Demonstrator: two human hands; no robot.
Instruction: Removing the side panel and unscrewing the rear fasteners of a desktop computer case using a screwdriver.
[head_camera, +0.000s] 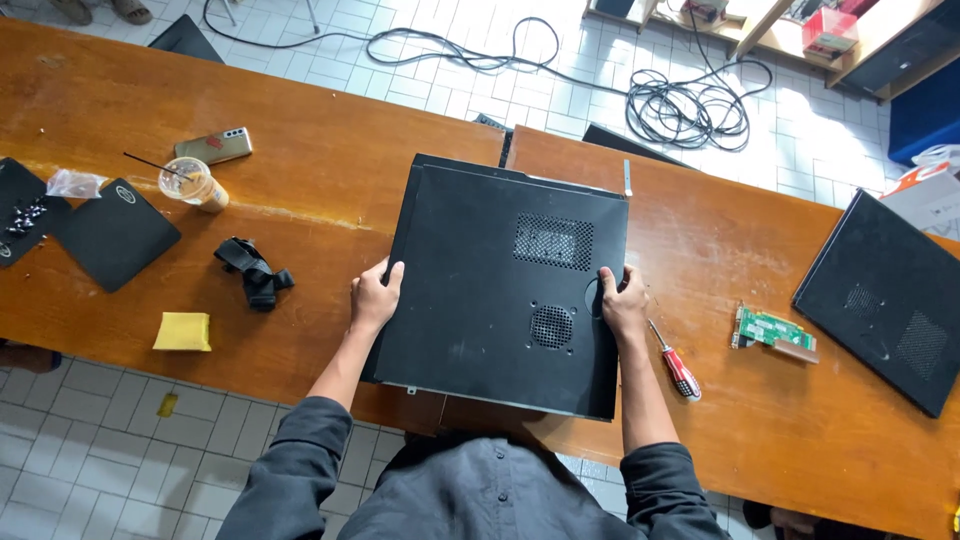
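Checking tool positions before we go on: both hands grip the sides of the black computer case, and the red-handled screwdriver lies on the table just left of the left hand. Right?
Not quite. The head view shows the red-handled screwdriver just right of the right hand, not by the left hand. Both hands do grip the black computer case.

Two brown wooden tables meet end to end over a white tiled floor. At one o'clock black cables coil on sunlit tiles, beside wooden shelving.
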